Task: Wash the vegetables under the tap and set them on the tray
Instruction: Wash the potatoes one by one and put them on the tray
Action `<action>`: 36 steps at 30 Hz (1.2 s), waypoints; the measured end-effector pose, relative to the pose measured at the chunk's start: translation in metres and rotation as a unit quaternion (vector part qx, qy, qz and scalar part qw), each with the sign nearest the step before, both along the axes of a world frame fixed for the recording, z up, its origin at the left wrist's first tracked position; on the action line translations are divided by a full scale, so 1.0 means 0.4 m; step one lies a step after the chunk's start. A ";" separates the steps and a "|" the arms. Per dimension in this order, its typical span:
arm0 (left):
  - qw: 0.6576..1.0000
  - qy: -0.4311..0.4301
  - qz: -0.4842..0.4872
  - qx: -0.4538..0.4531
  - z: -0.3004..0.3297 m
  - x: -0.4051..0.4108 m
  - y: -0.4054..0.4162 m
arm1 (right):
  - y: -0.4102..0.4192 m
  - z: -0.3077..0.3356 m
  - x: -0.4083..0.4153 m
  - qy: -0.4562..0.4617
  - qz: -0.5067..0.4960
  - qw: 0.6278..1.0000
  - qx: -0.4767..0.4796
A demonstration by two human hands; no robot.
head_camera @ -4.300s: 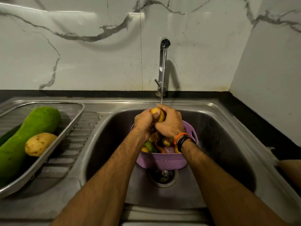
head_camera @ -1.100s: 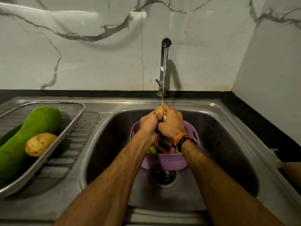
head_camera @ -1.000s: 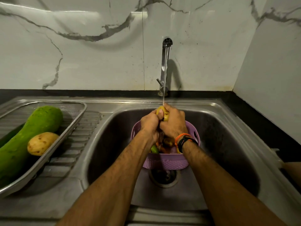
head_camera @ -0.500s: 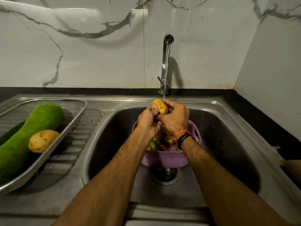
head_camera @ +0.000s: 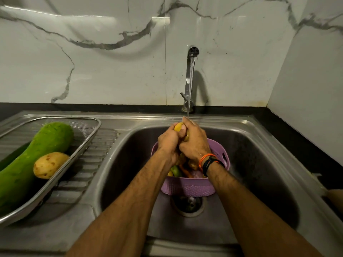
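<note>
While the potato [head_camera: 181, 127] was held under the stream from the tap [head_camera: 191, 78], it was found clasped between both hands above the purple basket [head_camera: 189, 186], which stood in the sink [head_camera: 259, 164] over the drain. The left hand [head_camera: 169, 140] was curled round the potato's near-left side, and the right hand [head_camera: 194, 142] was wrapped over its right and far side, so that only a small yellow patch showed at the top between the thumbs. The long axis of the potato could not be determined, the greater part being covered.

The relation governing the next move was judged to be that of the potato to the tray [head_camera: 89, 138]. The tray lay well to the left of both hands, on the draining board beside the basin, and already carried a large green gourd [head_camera: 35, 158] and a second potato [head_camera: 50, 165] resting against it. The left hand was the nearer to the tray, and transfer by that hand was judged the shorter path. Free tray surface was noted beyond the second potato, toward the near rim.

Further vegetables were seen in the basket below the hands, not yet washed, as far as could be judged.
</note>
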State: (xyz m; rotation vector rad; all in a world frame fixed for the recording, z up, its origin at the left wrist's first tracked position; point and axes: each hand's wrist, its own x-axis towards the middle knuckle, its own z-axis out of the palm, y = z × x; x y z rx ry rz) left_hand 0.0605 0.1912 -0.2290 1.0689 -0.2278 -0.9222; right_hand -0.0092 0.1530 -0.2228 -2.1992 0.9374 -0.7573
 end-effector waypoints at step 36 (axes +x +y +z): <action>0.998 0.025 0.051 0.019 0.002 -0.012 -0.011 | -0.017 -0.016 -0.014 -0.115 -0.054 0.991 0.028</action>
